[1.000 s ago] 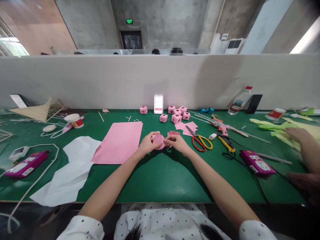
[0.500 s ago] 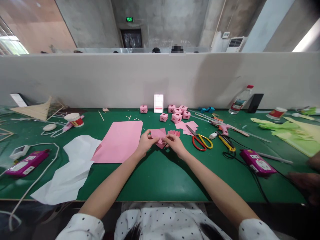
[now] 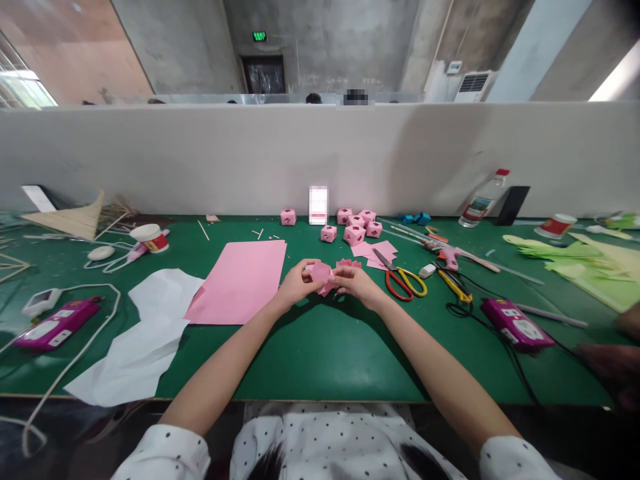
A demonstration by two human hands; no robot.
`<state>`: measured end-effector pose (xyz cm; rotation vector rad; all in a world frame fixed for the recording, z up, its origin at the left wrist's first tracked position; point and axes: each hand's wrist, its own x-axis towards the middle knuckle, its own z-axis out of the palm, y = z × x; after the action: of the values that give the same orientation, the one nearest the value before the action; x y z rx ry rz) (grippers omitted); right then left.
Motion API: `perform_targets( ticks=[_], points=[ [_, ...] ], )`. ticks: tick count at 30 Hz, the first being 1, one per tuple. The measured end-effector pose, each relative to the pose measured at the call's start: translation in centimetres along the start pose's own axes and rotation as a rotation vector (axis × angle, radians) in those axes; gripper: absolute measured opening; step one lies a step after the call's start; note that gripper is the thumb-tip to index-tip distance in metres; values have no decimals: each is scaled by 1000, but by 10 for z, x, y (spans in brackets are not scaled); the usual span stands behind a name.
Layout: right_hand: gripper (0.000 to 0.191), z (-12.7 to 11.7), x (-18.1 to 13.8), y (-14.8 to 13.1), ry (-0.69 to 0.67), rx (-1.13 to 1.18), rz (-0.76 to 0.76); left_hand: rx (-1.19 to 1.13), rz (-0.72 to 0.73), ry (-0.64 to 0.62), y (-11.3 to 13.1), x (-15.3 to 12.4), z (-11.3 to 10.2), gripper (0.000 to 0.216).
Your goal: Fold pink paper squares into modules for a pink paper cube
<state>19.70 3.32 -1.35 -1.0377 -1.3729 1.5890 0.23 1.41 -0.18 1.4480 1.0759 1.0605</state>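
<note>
Between my hands is a folded piece of pink paper [image 3: 321, 272], held a little above the green table. My left hand [image 3: 296, 285] grips its left side, fingers closed on it. My right hand [image 3: 356, 283] pinches its right side. Just behind my right fingers another folded pink paper piece [image 3: 347, 263] shows in part. Several finished-looking pink paper cubes [image 3: 354, 235] with dark openings stand farther back. To the left lies a large pink sheet [image 3: 243, 283]. Pink paper squares [image 3: 363, 249] and scissors [image 3: 400, 275] with red and yellow handles lie to the right.
A lit phone [image 3: 319, 205] leans on the grey partition [image 3: 200, 160]. On the right are a pink glue gun [image 3: 451, 257], a utility knife [image 3: 455, 283], a purple power strip [image 3: 517, 325], a bottle [image 3: 484, 199] and another person's hand [image 3: 610, 363]. White paper [image 3: 145, 340] and a paper cup [image 3: 150, 238] lie left.
The pink paper has been turned in my hands, from a flatter, pointed shape to a rounder one facing me. Both hands stay in nearly the same place, with their fingers shifted on it.
</note>
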Motion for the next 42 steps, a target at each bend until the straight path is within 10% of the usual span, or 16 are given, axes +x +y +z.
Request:
perform_targets(
  ticks=[25,42],
  points=[
    [48,8,2,-3,55,175,-74,-127,-29,39,-2,1,2,61],
    [34,-5,0,-4,-78,-178,-64,39,-31,-72,1,-1,-4,67]
  ],
)
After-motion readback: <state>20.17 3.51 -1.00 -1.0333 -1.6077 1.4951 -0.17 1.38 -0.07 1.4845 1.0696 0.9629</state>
